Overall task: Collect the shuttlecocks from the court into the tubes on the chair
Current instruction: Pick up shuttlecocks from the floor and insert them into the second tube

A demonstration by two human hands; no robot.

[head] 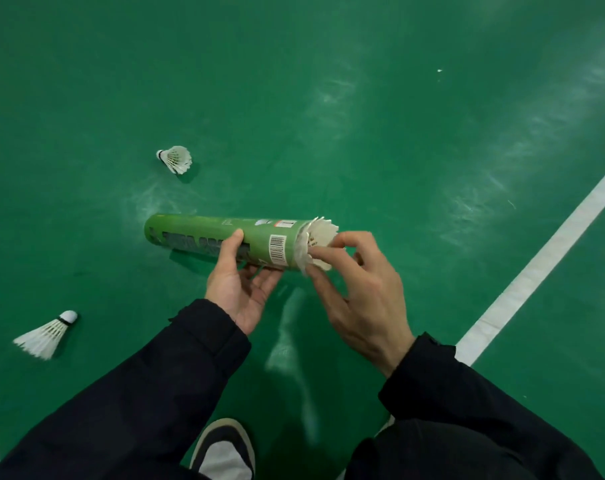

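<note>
Green tube (225, 242) held level over the court, shuttlecock (316, 242) half in its mouth. Right hand (360, 299) fingertips pinch the feathers, seating it; left hand (240, 289) cradles the tube, thumb on top. Loading step. Next, probably: push flush, then grab the near shuttlecock (44, 336) or far shuttlecock (176, 159) off the floor (398, 133).

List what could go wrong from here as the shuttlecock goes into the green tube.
1. The shuttlecock sits only partly in the green tube, feathers splayed at the rim; the right hand pushing it in may crush them.
2. The left hand holds the tube roughly level, so the shuttlecock might slide back out.
3. Two shuttlecocks lie on the court near the shoe and could get stepped on.
</note>
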